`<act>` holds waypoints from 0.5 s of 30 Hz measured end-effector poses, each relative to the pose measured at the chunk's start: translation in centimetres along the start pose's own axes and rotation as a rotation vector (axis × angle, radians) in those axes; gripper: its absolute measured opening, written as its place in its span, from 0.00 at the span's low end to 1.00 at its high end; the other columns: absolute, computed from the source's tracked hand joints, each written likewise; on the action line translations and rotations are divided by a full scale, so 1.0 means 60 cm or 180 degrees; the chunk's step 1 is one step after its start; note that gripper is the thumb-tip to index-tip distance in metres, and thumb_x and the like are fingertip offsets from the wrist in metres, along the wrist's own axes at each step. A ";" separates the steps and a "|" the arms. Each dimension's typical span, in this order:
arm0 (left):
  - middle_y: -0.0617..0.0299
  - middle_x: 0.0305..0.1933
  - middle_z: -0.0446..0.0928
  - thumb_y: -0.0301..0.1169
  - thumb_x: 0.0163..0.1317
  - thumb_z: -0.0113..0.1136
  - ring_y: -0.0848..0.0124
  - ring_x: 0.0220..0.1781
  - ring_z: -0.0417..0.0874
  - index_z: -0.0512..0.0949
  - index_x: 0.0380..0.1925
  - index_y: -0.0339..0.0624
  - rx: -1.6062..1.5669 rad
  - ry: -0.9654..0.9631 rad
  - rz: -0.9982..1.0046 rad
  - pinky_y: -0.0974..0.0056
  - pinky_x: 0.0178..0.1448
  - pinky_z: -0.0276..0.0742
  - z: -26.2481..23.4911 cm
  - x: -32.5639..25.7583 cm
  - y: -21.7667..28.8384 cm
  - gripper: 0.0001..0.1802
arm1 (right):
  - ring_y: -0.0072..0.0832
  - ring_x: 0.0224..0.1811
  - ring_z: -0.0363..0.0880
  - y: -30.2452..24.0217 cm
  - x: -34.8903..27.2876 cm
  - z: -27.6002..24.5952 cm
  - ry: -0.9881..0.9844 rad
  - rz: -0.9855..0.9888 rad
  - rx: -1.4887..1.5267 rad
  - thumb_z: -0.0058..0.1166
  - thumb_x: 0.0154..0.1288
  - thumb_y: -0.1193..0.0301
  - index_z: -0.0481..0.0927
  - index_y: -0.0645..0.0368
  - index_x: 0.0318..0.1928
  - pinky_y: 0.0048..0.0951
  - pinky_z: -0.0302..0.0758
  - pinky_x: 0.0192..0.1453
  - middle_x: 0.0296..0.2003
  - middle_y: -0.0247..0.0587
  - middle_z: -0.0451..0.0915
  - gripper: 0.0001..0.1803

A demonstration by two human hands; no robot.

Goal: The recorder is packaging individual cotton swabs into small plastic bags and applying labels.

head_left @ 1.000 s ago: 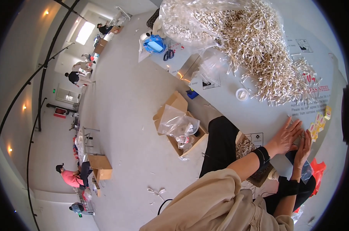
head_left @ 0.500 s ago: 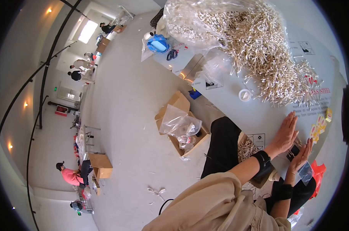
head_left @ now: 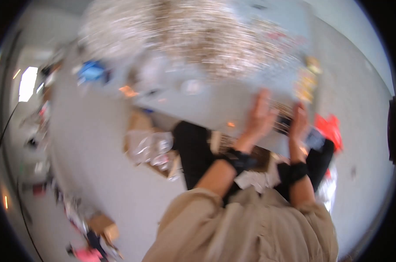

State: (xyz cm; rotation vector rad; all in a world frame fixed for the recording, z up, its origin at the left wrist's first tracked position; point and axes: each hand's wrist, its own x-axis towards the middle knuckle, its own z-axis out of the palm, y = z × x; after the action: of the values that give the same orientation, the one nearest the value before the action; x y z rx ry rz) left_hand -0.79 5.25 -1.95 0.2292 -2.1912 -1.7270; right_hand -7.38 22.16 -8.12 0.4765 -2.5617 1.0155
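My left hand and my right hand rest at the near edge of the grey table, fingers stretched out and palms turned toward each other. Between them lies a small row of cotton swabs, with a dark flat piece at its near end. Whether the palms touch the swabs is blurred. Beyond my hands spreads a large heap of loose cotton swabs. Small yellow-and-white packets lie just past my right hand. A small round clear container sits left of my left hand.
A clear bag adjoins the heap at far left, near a blue packet. Left of my legs, an open cardboard box holds clear bags. A red plastic bag hangs at right. Other people are in the far left background.
The view has swung and blurred, so the table and my hands appear farther left. My hands still flank the swabs, with the right hand now more upright in the picture.
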 end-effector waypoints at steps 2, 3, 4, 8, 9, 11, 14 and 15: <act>0.44 0.76 0.53 0.43 0.58 0.67 0.51 0.77 0.54 0.54 0.71 0.36 0.1388 -0.0287 0.0764 0.52 0.77 0.49 -0.068 -0.005 -0.001 0.47 | 0.31 0.61 0.74 -0.054 0.011 0.002 0.0151 0.1671 0.2497 0.44 0.77 0.64 0.74 0.64 0.61 0.31 0.67 0.68 0.58 0.45 0.77 0.21; 0.43 0.75 0.53 0.48 0.52 0.71 0.46 0.75 0.54 0.55 0.71 0.37 0.1737 -0.0470 0.0703 0.48 0.76 0.50 -0.081 -0.004 0.023 0.52 | 0.27 0.60 0.73 -0.095 0.019 -0.008 0.0443 0.1835 0.3397 0.45 0.77 0.64 0.73 0.66 0.62 0.28 0.67 0.66 0.57 0.42 0.77 0.22; 0.43 0.75 0.53 0.47 0.50 0.72 0.45 0.75 0.55 0.56 0.70 0.37 0.1995 -0.0574 0.0685 0.48 0.76 0.51 -0.083 -0.006 0.028 0.53 | 0.27 0.60 0.73 -0.103 0.024 -0.014 0.0472 0.1882 0.3408 0.46 0.77 0.65 0.73 0.67 0.62 0.27 0.67 0.66 0.58 0.41 0.76 0.21; 0.41 0.74 0.53 0.34 0.40 0.78 0.47 0.75 0.55 0.57 0.69 0.37 0.2154 -0.0625 0.0538 0.46 0.75 0.51 -0.051 0.007 0.027 0.55 | 0.27 0.63 0.70 -0.116 0.024 -0.046 0.0415 0.1705 0.3087 0.44 0.78 0.64 0.72 0.67 0.63 0.27 0.65 0.70 0.61 0.42 0.73 0.22; 0.42 0.74 0.53 0.35 0.41 0.78 0.47 0.75 0.55 0.57 0.68 0.37 0.2094 -0.0595 0.0549 0.45 0.75 0.50 -0.044 0.010 0.020 0.55 | 0.27 0.63 0.70 -0.121 0.020 -0.050 0.0458 0.1724 0.3056 0.44 0.78 0.64 0.72 0.67 0.63 0.27 0.65 0.70 0.61 0.42 0.73 0.22; 0.42 0.74 0.54 0.35 0.40 0.78 0.47 0.75 0.55 0.57 0.68 0.37 0.1972 -0.0596 0.0638 0.45 0.75 0.50 -0.042 0.018 0.017 0.55 | 0.26 0.62 0.70 -0.128 0.016 -0.058 0.0597 0.1781 0.3295 0.45 0.77 0.68 0.73 0.69 0.60 0.26 0.65 0.67 0.61 0.43 0.73 0.20; 0.42 0.73 0.54 0.34 0.41 0.77 0.47 0.75 0.55 0.58 0.68 0.37 0.2091 -0.0890 0.0792 0.45 0.75 0.51 -0.041 0.010 0.060 0.54 | 0.27 0.63 0.69 -0.119 0.009 -0.068 0.0420 0.1702 0.3111 0.45 0.76 0.68 0.73 0.69 0.60 0.26 0.65 0.67 0.62 0.44 0.72 0.19; 0.42 0.73 0.54 0.33 0.42 0.77 0.47 0.75 0.55 0.58 0.68 0.37 0.2320 -0.1189 0.0884 0.45 0.75 0.51 -0.039 0.006 0.075 0.53 | 0.26 0.63 0.69 -0.115 0.008 -0.072 0.0367 0.1783 0.3179 0.44 0.76 0.69 0.74 0.68 0.59 0.26 0.65 0.67 0.62 0.44 0.72 0.19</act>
State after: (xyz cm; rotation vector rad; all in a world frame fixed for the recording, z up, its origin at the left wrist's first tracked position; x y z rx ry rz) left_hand 0.11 4.14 2.94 -0.2420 -2.8815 -0.8171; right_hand -4.06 20.38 -0.90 -0.1137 -1.9344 2.4238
